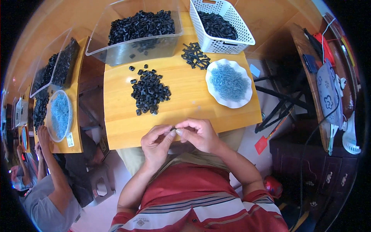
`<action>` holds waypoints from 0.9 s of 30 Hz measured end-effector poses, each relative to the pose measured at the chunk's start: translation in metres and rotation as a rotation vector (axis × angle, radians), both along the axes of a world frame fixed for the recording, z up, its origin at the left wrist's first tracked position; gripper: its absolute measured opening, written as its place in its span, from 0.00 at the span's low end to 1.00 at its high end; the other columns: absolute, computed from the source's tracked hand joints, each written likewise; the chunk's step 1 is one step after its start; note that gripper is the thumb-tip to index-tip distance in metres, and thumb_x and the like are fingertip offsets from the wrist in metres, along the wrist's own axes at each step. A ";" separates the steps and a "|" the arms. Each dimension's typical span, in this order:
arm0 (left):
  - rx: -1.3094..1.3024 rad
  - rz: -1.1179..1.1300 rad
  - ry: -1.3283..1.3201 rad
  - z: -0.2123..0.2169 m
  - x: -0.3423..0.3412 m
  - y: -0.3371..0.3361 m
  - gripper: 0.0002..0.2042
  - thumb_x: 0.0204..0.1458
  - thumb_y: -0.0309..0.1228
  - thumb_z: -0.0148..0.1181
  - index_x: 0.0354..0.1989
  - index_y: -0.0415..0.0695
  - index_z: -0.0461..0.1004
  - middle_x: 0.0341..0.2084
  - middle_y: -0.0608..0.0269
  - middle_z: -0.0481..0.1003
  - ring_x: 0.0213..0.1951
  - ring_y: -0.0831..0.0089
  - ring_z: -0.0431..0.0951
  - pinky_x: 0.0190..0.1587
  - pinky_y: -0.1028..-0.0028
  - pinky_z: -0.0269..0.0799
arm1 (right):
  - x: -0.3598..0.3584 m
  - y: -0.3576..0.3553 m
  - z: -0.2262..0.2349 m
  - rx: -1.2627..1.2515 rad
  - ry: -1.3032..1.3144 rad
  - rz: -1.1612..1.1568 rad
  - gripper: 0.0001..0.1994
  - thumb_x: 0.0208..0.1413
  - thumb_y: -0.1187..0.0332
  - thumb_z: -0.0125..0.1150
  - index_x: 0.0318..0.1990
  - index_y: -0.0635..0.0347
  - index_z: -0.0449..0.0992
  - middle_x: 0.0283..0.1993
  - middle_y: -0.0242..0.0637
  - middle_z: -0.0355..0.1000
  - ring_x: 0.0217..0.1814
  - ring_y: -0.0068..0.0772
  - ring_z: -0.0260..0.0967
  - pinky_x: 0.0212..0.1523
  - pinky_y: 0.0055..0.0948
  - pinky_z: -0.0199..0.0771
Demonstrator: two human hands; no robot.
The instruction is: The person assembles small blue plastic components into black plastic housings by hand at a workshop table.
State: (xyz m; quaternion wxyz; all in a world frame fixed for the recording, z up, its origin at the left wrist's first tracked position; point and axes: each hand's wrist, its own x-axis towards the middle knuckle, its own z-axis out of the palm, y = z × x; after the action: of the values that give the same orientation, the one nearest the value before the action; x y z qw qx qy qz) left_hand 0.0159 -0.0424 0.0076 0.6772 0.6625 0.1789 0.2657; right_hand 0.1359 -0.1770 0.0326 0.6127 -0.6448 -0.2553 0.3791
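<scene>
My left hand [157, 144] and my right hand [199, 134] meet at the front edge of the wooden table [119, 116]. Between their fingertips they pinch a small dark part [173, 129], mostly covered by the fingers, so its exact kind is hidden. Beyond my left hand lies a loose heap of small black plastic caps [150, 92]. Thin black sticks [195, 55] form a smaller pile farther back. To the right, a white scalloped plate [211, 96] holds many tiny bluish clear pieces [228, 82].
At the back stand a clear plastic bin [116, 58] of black parts and a white perforated basket [224, 47] of dark pieces. On the left, another person's arm [58, 166] reaches to a similar table. A dark cabinet [309, 170] stands at the right.
</scene>
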 end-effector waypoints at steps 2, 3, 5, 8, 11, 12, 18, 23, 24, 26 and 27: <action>0.011 0.018 -0.003 -0.001 0.001 -0.002 0.08 0.51 0.17 0.68 0.39 0.38 0.81 0.36 0.60 0.80 0.34 0.80 0.77 0.37 0.81 0.73 | 0.005 -0.008 0.003 -0.045 -0.105 0.012 0.08 0.60 0.71 0.64 0.42 0.67 0.78 0.34 0.35 0.77 0.32 0.20 0.75 0.32 0.21 0.75; -0.036 0.032 0.004 -0.002 0.001 -0.003 0.07 0.51 0.17 0.68 0.38 0.38 0.81 0.36 0.60 0.80 0.34 0.80 0.76 0.36 0.81 0.72 | 0.009 -0.013 0.006 -0.094 -0.393 -0.061 0.08 0.58 0.71 0.65 0.42 0.67 0.78 0.37 0.37 0.77 0.33 0.24 0.76 0.33 0.24 0.75; -0.087 0.044 0.006 -0.004 0.001 -0.003 0.07 0.50 0.17 0.68 0.37 0.38 0.82 0.35 0.61 0.80 0.34 0.81 0.76 0.36 0.81 0.72 | 0.024 -0.026 0.009 -0.204 -0.825 -0.188 0.09 0.54 0.72 0.66 0.42 0.65 0.78 0.40 0.42 0.77 0.37 0.35 0.77 0.36 0.29 0.76; -0.048 0.026 -0.012 -0.006 0.000 -0.002 0.07 0.50 0.17 0.68 0.37 0.39 0.82 0.36 0.61 0.80 0.34 0.81 0.76 0.35 0.81 0.71 | 0.054 -0.048 0.010 -0.408 -1.102 -0.286 0.12 0.53 0.69 0.66 0.44 0.62 0.78 0.45 0.43 0.75 0.43 0.48 0.76 0.42 0.40 0.76; -0.043 0.021 -0.002 -0.004 0.002 -0.004 0.06 0.50 0.17 0.68 0.36 0.39 0.82 0.36 0.61 0.80 0.34 0.82 0.76 0.35 0.81 0.71 | 0.068 -0.060 0.014 -0.681 -1.122 -0.273 0.14 0.56 0.64 0.62 0.48 0.57 0.76 0.48 0.42 0.72 0.46 0.51 0.75 0.42 0.48 0.75; -0.032 0.013 -0.015 -0.004 0.003 -0.005 0.06 0.50 0.17 0.68 0.36 0.39 0.82 0.36 0.61 0.80 0.34 0.82 0.76 0.35 0.81 0.71 | 0.069 -0.062 0.014 -0.682 -1.123 -0.275 0.14 0.56 0.64 0.62 0.48 0.57 0.76 0.48 0.42 0.72 0.46 0.51 0.75 0.42 0.48 0.75; -0.034 -0.006 0.003 0.000 0.003 -0.005 0.06 0.51 0.17 0.68 0.36 0.39 0.81 0.36 0.62 0.80 0.34 0.82 0.76 0.36 0.82 0.71 | 0.074 -0.066 0.007 -0.737 -1.127 -0.238 0.13 0.57 0.65 0.61 0.48 0.57 0.76 0.46 0.41 0.70 0.44 0.53 0.74 0.42 0.50 0.74; -0.067 -0.015 0.003 0.001 0.003 -0.005 0.06 0.51 0.17 0.67 0.37 0.39 0.81 0.36 0.63 0.79 0.34 0.83 0.75 0.36 0.82 0.71 | 0.078 -0.067 0.002 -0.687 -1.080 -0.209 0.11 0.56 0.64 0.62 0.44 0.58 0.77 0.46 0.42 0.70 0.43 0.53 0.74 0.41 0.50 0.74; -0.067 -0.026 0.006 0.002 0.003 -0.006 0.06 0.52 0.17 0.67 0.37 0.39 0.81 0.37 0.63 0.79 0.34 0.82 0.75 0.35 0.82 0.71 | 0.078 -0.066 0.003 -0.685 -1.080 -0.209 0.11 0.56 0.64 0.62 0.44 0.58 0.77 0.46 0.42 0.70 0.43 0.53 0.74 0.41 0.50 0.74; -0.066 -0.037 0.010 0.002 0.003 -0.006 0.06 0.52 0.17 0.66 0.37 0.39 0.81 0.37 0.62 0.79 0.34 0.82 0.76 0.35 0.82 0.71 | 0.079 -0.065 0.005 -0.679 -1.092 -0.272 0.11 0.54 0.64 0.63 0.43 0.57 0.77 0.46 0.42 0.70 0.43 0.53 0.74 0.41 0.49 0.74; -0.082 -0.042 0.009 0.001 0.003 -0.006 0.06 0.52 0.17 0.66 0.37 0.39 0.81 0.37 0.62 0.79 0.34 0.82 0.76 0.35 0.82 0.71 | 0.079 -0.065 0.008 -0.679 -1.092 -0.272 0.11 0.54 0.64 0.63 0.43 0.57 0.77 0.46 0.42 0.70 0.43 0.53 0.74 0.41 0.49 0.74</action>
State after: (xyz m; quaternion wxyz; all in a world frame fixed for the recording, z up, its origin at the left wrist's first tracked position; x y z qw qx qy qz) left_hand 0.0192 -0.0489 0.0085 0.7084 0.6389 0.1786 0.2408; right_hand 0.2148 -0.2418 0.0402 0.2002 -0.9284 -0.3120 -0.0240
